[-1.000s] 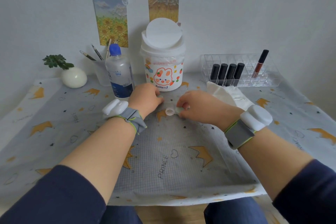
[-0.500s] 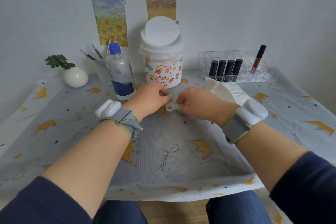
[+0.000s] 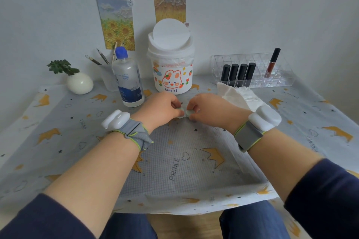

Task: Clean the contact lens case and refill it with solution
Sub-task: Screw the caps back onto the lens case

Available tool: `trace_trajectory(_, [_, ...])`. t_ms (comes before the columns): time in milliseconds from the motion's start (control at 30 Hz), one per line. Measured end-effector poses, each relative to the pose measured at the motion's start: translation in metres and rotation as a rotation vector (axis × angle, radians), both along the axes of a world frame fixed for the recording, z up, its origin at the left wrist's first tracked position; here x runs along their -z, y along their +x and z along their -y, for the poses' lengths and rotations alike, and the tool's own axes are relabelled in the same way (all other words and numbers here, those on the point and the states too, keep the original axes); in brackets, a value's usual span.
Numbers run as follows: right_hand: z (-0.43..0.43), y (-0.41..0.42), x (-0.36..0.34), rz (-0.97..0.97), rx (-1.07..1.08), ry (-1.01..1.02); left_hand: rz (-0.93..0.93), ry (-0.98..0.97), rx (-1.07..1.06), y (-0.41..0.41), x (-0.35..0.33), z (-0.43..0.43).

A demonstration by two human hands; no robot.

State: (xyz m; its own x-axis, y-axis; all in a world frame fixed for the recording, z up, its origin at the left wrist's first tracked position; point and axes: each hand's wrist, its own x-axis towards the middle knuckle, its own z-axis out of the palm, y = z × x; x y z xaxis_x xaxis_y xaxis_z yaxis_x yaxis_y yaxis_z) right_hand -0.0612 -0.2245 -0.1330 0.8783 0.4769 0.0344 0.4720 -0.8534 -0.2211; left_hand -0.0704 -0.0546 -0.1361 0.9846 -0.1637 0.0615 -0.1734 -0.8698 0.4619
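Between my fingertips, low over the cloth (image 3: 184,161), was the case (image 3: 183,112), pale green and mostly covered. My left hand (image 3: 160,107) pinched one end and my right hand (image 3: 208,108) the other, fingers curled tight on it. Whether its caps were on I could not tell.

Beyond my left fingers stood one bottle (image 3: 128,81) with a blue cap, its fill level hard to make out. Straight beyond both hands stood one bin (image 3: 171,75), its swing lid (image 3: 171,34) tilted and its contents hidden. Beyond my right fingers, one clear organizer (image 3: 279,77) held four black lipsticks (image 3: 238,72) and one brown gloss (image 3: 272,62). One tissue (image 3: 237,93) lay just beside my right hand.

Farther left of my fingers, one cup (image 3: 106,80) held pencils (image 3: 102,56), about three, hard to count, near one white vase (image 3: 79,83) with a green sprig. Two pictures (image 3: 116,23) hung on the wall, the upper one cut off.
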Motion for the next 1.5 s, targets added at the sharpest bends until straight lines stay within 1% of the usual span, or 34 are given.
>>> trace_trajectory(667, [-0.0017,-0.0022,-0.0044,-0.013,0.004,-0.033,-0.019,0.052,0.016,-0.001,-0.003,0.0024])
trace_trajectory(967, [-0.002,0.0008,-0.0021,-0.021,0.012,-0.036,-0.025,0.07,-0.024,0.0004,0.0003,0.0031])
trace_trajectory(1400, [-0.0018,0.0008,-0.0021,-0.02,0.007,-0.042,-0.023,0.116,0.012,-0.0012,-0.0022,0.0054])
trace_trajectory(1500, [-0.0024,0.0006,-0.0018,-0.017,0.012,-0.044,-0.026,0.102,0.006,-0.001,-0.002,0.0053])
